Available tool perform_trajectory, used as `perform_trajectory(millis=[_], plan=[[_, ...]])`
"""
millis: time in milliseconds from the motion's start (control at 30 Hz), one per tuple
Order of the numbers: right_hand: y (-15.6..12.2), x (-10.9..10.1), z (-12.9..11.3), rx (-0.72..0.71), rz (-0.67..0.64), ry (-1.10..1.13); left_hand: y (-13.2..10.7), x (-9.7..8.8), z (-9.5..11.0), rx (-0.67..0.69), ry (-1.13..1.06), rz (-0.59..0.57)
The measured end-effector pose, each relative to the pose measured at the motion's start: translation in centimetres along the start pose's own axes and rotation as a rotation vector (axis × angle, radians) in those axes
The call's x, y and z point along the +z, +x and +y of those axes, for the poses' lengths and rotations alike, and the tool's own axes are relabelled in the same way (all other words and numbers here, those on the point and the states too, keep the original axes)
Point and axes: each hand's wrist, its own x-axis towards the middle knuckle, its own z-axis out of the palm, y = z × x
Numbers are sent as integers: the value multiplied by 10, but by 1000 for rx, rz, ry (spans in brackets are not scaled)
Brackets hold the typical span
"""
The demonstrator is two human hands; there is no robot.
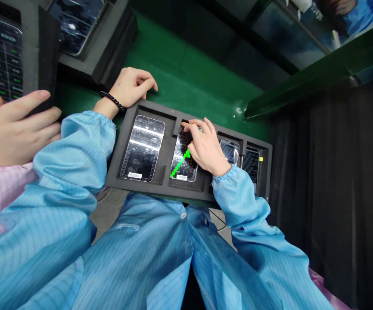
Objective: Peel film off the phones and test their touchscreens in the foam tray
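A dark foam tray (164, 174) holds several phones, each in its own slot. My right hand (206, 148) is over the second phone from the left (184, 165), fingers apart and bent, touching its glass. A blocky green line runs up that screen from the lower left corner to my fingers. My left hand (128, 88), with a black bracelet on its wrist, rests at the tray's far left corner on the green tabletop. Its fingers are loosely curled with nothing in them. Nearest to it in the tray is the leftmost phone (143, 148), its screen dark with a gridded border.
Two more phones, one dark (230, 151) and one showing lines of text (250, 165), sit at the tray's right. Another person's hand (18, 125) is by a foam block with a lit screen (1, 56). A second foam block (109, 47) stands behind. Black curtain (328, 181) hangs right.
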Motion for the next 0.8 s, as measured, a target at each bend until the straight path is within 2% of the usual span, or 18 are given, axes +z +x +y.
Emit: perform_trajectory(millis=[500,800], plan=[[-56,-12,-22,-33,-43,-34,-1,1,-3,19,11,19],[-93,-15,-37,9,-104,3,-3,0,2,5,30,-8]])
